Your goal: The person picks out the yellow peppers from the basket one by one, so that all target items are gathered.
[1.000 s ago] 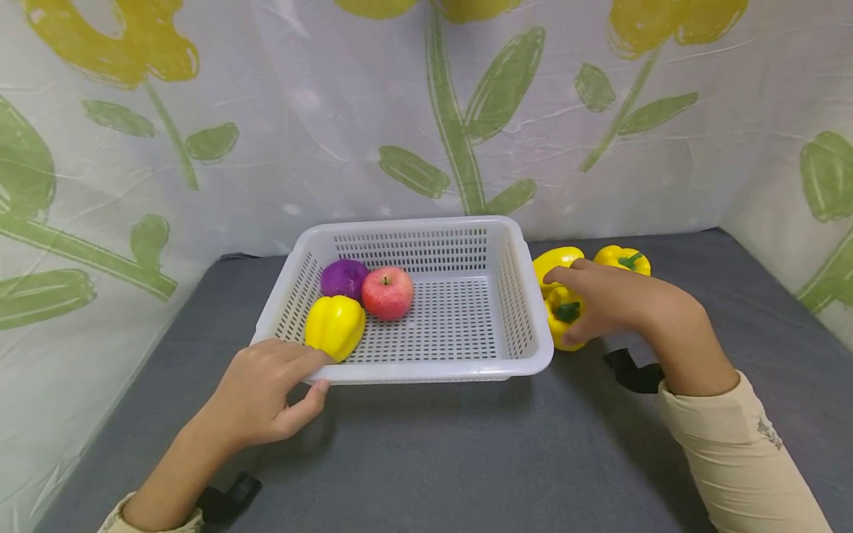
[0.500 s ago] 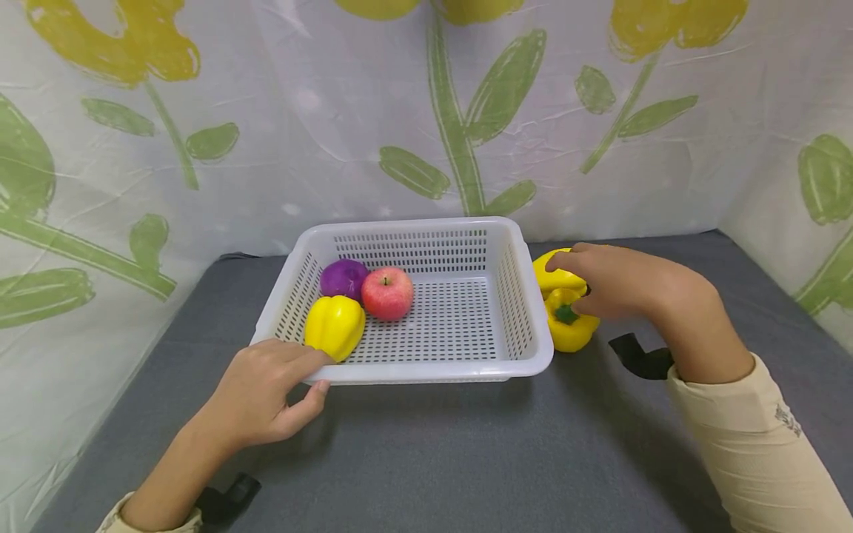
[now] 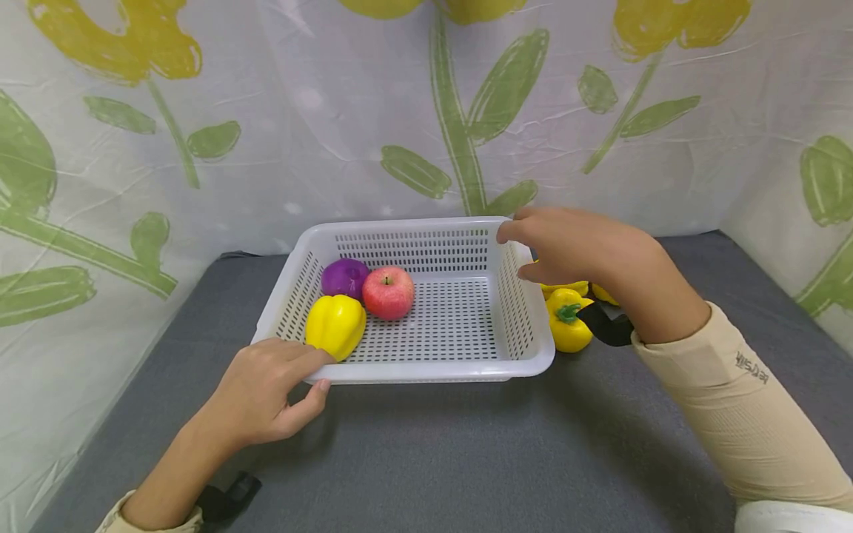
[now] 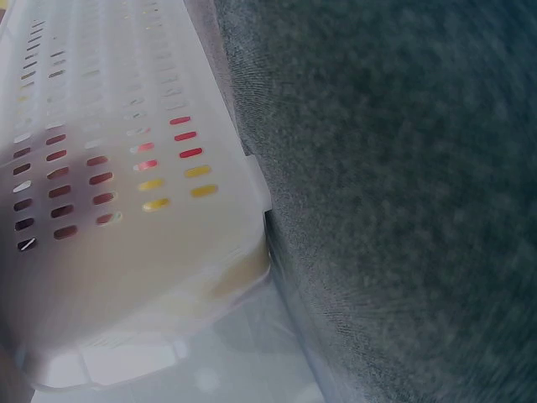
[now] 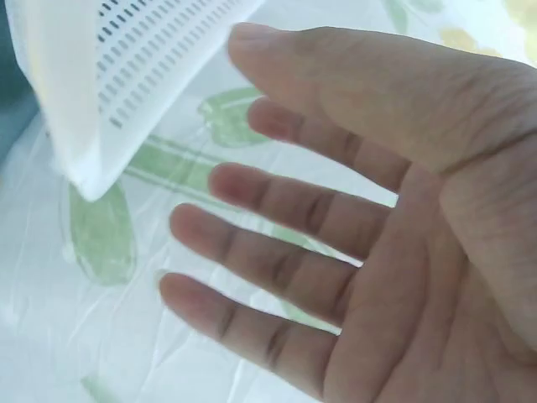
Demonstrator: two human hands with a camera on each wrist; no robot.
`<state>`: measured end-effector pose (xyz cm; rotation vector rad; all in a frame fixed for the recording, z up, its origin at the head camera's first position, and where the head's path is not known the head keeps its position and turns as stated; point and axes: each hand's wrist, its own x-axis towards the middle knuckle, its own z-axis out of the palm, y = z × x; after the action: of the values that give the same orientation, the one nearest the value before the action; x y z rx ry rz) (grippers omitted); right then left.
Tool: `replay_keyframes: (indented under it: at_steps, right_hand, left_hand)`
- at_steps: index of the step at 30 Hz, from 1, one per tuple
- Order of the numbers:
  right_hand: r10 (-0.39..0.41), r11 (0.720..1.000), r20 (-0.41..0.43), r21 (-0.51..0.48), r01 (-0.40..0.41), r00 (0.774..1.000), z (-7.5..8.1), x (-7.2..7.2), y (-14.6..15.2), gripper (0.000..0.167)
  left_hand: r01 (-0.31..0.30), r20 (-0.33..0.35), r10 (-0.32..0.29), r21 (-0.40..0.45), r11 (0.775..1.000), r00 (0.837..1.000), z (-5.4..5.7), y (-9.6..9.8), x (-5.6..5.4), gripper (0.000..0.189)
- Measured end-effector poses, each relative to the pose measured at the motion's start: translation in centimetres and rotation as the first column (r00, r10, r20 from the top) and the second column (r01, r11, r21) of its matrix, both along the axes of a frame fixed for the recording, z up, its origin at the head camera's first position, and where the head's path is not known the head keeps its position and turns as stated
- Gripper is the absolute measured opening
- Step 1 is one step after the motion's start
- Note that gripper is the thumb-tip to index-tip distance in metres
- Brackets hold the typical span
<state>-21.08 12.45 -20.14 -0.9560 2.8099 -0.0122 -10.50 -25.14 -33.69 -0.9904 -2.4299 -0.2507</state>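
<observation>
My left hand (image 3: 276, 385) grips the near left corner of a white perforated plastic basket (image 3: 426, 372), fingers over the rim and thumb outside below it. Inside the basket, toward its left, are a yellow bell pepper (image 3: 336, 327), a red apple (image 3: 389, 293) and a round purple vegetable or fruit (image 3: 344, 279). My right hand (image 3: 580, 248) overlaps the basket's far right corner in the head view. Its fingers are spread and relaxed, with an empty palm (image 5: 428, 285) in the right wrist view. The left wrist view shows the basket's slotted side (image 4: 109, 159) up close.
Right of the basket stands a yellow bell pepper (image 3: 569, 326) with a green stem. Behind it, a yellow piece (image 3: 564, 289) and another yellow one (image 3: 605, 295) are mostly hidden by my right hand. Grey cloth (image 3: 453, 451) covers the table; a flower-print curtain (image 3: 320, 148) hangs behind.
My right hand has left the yellow peppers and moved left and up to the basket's far right corner, holding nothing. The near pepper there shifted slightly. My left hand stays put.
</observation>
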Motion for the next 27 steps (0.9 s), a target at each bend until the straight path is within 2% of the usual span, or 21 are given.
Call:
replay_keyframes:
  at_steps: [7, 12, 14, 20, 27]
  right_hand:
    - [0.037, 0.998, -0.022, 0.041, -0.037, 0.999, 0.2, -0.8, -2.6, 0.047]
    - [0.112, 0.993, -0.077, 0.057, -0.108, 0.991, 0.1, -1.2, -4.5, 0.047]
    - [0.158, 0.986, -0.116, 0.069, -0.151, 0.981, -0.2, -1.4, -5.2, 0.048]
    - [0.303, 0.949, -0.206, 0.149, -0.276, 0.930, -1.6, -1.8, -7.9, 0.050]
    - [0.388, 0.913, -0.219, 0.226, -0.340, 0.895, -3.2, -1.4, -11.4, 0.076]
  left_hand:
    - [0.011, -0.008, -0.011, 0.006, 1.000, 1.000, 0.0, 0.0, 0.0, 0.023]
    - [0.012, -0.009, -0.012, 0.006, 1.000, 1.000, 0.0, 0.0, 0.0, 0.023]
    - [0.012, -0.009, -0.012, 0.005, 1.000, 1.000, 0.0, 0.0, 0.0, 0.023]
    - [0.007, -0.006, -0.007, -0.001, 1.000, 1.000, 0.0, -0.1, 0.0, 0.024]
    - [0.001, -0.002, -0.001, -0.002, 1.000, 1.000, 0.0, -0.1, 0.1, 0.022]
